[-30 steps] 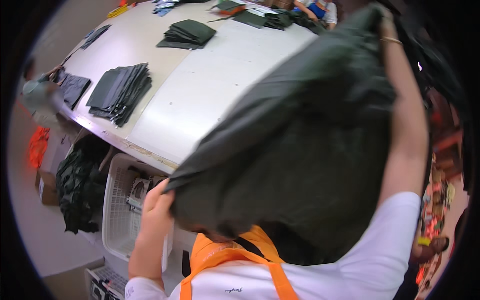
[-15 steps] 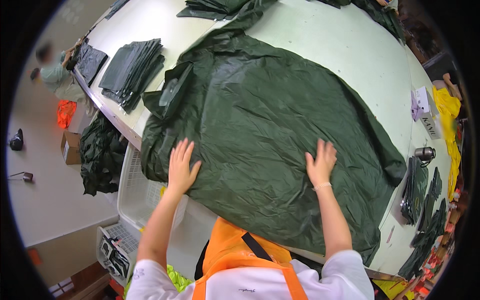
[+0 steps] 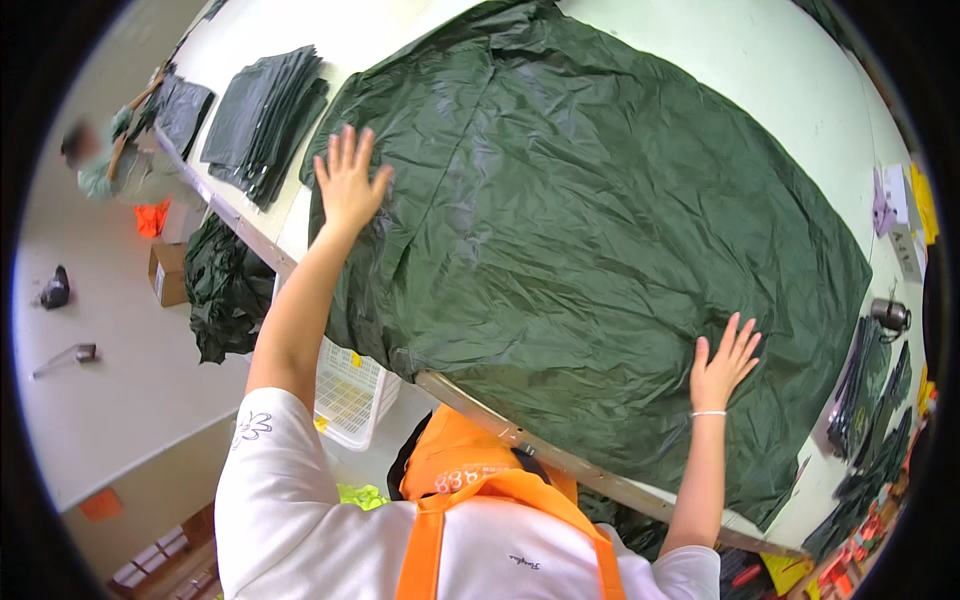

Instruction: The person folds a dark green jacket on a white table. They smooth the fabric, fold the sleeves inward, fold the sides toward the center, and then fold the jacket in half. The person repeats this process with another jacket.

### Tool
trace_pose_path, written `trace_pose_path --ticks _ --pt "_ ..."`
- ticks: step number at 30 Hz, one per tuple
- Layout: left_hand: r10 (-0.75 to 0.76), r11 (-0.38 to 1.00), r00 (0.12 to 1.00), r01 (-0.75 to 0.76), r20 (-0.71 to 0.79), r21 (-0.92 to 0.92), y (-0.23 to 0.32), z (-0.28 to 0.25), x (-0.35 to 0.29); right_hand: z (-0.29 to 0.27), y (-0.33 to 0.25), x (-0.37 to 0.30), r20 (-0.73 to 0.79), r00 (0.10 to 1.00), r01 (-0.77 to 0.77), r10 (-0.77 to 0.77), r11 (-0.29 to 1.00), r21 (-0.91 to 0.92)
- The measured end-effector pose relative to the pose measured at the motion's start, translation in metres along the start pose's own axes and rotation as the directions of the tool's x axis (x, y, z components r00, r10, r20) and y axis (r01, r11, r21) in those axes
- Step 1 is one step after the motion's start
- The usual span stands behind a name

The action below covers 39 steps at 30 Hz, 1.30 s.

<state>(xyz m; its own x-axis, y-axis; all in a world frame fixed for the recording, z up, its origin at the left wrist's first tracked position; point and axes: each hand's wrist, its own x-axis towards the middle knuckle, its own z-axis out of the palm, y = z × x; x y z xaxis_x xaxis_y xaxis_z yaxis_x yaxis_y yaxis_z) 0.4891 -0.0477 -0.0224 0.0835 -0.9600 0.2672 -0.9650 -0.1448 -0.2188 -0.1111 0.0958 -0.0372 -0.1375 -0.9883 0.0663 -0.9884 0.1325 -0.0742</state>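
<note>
A large piece of dark green, wrinkled, slightly shiny fabric (image 3: 560, 240) lies spread across the white table (image 3: 780, 90), one side hanging near the table's front edge. My left hand (image 3: 349, 184) rests on its far left part, palm down with the fingers spread. Toward the near right, my right hand (image 3: 722, 367) lies flat on the same fabric, fingers apart, a pale bracelet on the wrist. Neither hand grips anything. Creases run across the cloth between the two hands.
Left of the fabric is a stack of folded dark green pieces (image 3: 265, 120). Below the table edge stand a white plastic basket (image 3: 350, 400) and a heap of dark cloth (image 3: 225, 290). A metal flask (image 3: 890, 315) and folded pieces (image 3: 858, 390) are at right. Another person (image 3: 105, 165) stands far left.
My left hand has moved farther away across the fabric, and my right hand has shifted right and nearer. The cloth now lies flatter and wider; the folded flap at its left no longer shows.
</note>
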Motion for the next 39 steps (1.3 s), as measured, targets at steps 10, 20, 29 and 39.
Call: trace_pose_path --ticks 10,20,29,39 --pt "0.063 0.985 0.994 -0.076 0.087 0.154 -0.050 0.089 0.075 0.032 -0.075 0.004 0.028 0.999 -0.030 0.024 0.971 0.237" --pt "0.226 0.952 0.948 -0.165 0.223 -0.259 0.037 -0.043 -0.144 -0.110 0.155 -0.148 -0.467 0.606 -0.787 0.644 0.572 -0.232" --pt "-0.125 0.956 0.900 0.222 0.418 -0.192 0.022 -0.001 -0.177 -0.078 0.276 -0.205 0.204 0.484 -0.833 0.851 0.376 0.406" --pt "-0.231 0.924 0.847 0.346 0.479 -0.165 0.020 0.004 -0.184 -0.099 0.258 -0.240 0.044 0.492 -0.869 0.870 0.493 -0.032"
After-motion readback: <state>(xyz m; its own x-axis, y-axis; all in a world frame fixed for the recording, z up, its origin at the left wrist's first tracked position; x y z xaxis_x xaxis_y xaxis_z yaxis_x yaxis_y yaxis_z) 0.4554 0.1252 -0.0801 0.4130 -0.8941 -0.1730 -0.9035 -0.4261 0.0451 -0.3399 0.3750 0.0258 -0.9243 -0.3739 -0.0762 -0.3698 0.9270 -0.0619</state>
